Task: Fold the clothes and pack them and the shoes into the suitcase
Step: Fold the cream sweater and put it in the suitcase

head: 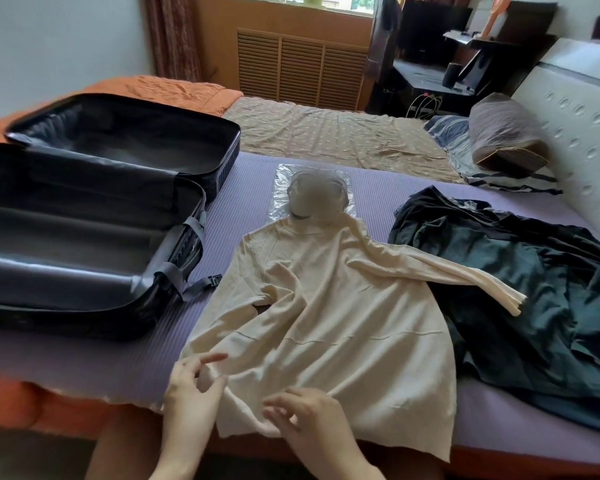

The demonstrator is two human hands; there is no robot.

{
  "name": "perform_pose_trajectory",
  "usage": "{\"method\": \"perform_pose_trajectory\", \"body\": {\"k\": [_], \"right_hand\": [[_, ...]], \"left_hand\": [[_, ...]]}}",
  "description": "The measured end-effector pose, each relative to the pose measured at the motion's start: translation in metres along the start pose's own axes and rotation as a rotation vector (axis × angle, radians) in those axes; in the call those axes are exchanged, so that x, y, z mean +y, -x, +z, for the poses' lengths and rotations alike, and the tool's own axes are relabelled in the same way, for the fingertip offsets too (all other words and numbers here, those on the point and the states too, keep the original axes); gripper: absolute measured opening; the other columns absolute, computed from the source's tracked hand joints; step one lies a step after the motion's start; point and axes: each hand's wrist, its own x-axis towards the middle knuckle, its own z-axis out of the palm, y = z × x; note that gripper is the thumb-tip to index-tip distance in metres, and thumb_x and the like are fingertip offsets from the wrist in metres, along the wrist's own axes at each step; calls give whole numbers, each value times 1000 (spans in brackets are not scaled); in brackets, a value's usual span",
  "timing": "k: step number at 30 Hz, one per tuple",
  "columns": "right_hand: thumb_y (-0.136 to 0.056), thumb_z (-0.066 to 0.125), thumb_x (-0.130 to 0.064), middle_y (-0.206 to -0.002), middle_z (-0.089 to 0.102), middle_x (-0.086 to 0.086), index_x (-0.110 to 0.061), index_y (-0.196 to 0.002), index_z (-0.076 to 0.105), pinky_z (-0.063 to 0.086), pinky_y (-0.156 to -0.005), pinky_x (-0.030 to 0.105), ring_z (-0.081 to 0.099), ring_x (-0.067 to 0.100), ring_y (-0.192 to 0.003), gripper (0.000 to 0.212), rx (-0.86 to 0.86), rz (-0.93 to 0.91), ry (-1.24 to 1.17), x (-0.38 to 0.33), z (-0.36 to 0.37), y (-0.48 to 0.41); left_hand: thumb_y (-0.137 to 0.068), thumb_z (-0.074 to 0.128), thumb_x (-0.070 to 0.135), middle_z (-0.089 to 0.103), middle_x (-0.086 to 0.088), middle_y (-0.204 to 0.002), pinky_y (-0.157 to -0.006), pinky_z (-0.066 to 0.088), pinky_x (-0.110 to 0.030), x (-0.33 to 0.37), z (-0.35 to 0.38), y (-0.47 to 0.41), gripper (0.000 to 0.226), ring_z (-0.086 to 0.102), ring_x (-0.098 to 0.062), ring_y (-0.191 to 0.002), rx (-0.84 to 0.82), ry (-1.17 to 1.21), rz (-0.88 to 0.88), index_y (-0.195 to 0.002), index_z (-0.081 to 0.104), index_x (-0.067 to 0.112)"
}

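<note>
1. Lying flat on the purple mat (378, 188), the cream sweater (326, 323) is spread with its collar toward the far side and its hem at the near edge of the bed.
2. The left hand (191, 386) is at the near left corner of the hem; its fingers are spread and slightly curled, and the fingertips touch the fabric, but no clear pinch can be seen.
3. The right hand (309, 420) rests on the hem just beside the left one — fingers spread, lying on the cloth; if it holds the edge, I cannot tell.
4. One sleeve of the sweater is folded in across the chest, the other reaches out to the right and lies over the dark green clothes (534, 289).
5. The dark green clothes are in a loose heap on the right part of the mat, touching the sweater.
6. The black suitcase (84, 220) lies open on the left of the mat — both halves show no clothes inside.
7. A clear plastic bag (284, 188) with a blurred object in it lies just past the collar.
</note>
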Motion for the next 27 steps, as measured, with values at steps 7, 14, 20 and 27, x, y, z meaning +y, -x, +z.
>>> {"method": "perform_pose_trajectory", "body": {"k": [7,14,20,27], "right_hand": [[-91,59,-37,-94,69,-6,-27,-105,71,46,-77,29,63,11,-88,21,-59,301,-61,42,-49,-91],[-88,60,-43,-110,68,-8,-29,-109,68,46,-88,30,59,14,-107,27,-145,449,126,73,-26,-168],[-93,54,-41,-117,64,-4,-25,-119,63,38,-95,30,55,18,-113,32,-100,453,220,84,-17,-165],[-65,-9,-83,-159,11,-8,-26,-151,16,-1,-116,30,6,10,-146,106,-402,368,256,110,-24,-139]], "left_hand": [[-81,69,12,57,8,-101,-85,43,-32,5,9,-10,20,46,-12,-98,111,-443,325,-96,69,24],[-90,60,22,54,-3,-126,-95,41,-33,23,47,-94,34,49,-22,-116,-10,-496,283,-124,57,17],[-87,57,48,44,-2,-137,-107,28,-35,19,75,-147,56,34,-23,-130,-150,-697,185,-136,45,26],[-100,32,13,2,-10,-158,-118,0,-34,-4,80,-157,57,0,-21,-146,-228,-911,288,-151,8,26]]}}
